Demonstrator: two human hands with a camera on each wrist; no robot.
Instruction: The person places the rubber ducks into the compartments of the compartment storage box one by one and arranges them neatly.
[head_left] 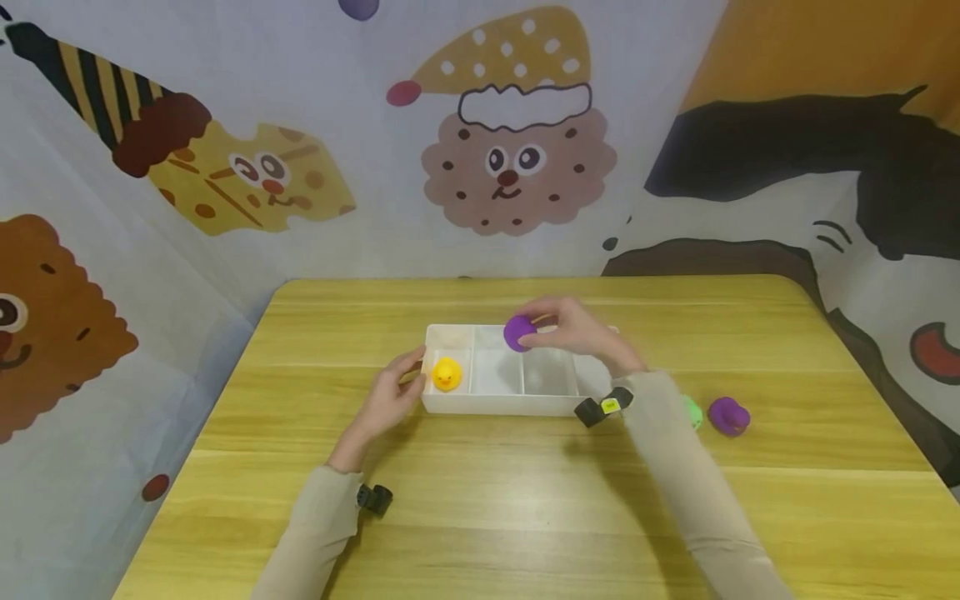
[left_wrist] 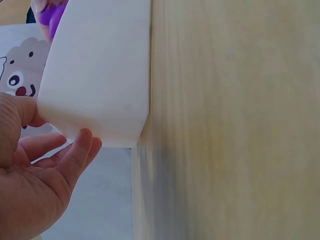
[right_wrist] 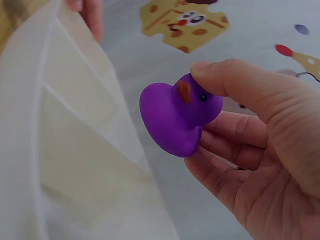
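A white divided tray (head_left: 510, 406) sits on the table. My left hand (head_left: 388, 400) rests its fingertips against the tray's left end, its fingers (left_wrist: 75, 155) lightly bent at the end wall. Over the tray's middle compartments, my right hand (head_left: 573, 329) holds a purple rubber duck (right_wrist: 167, 117) between thumb and fingers, above the rim. The duck's orange beak and one dark eye show in the right wrist view. A yellow rubber duck (head_left: 447, 374) is inside the tray's front left compartment.
Right of the tray, a second purple duck (head_left: 729, 417) lies on the wooden table (head_left: 480, 508). Beside it is a green toy (head_left: 693, 412), partly hidden by my right sleeve. A cloth with cartoon prints (head_left: 517, 175) hangs behind the table.
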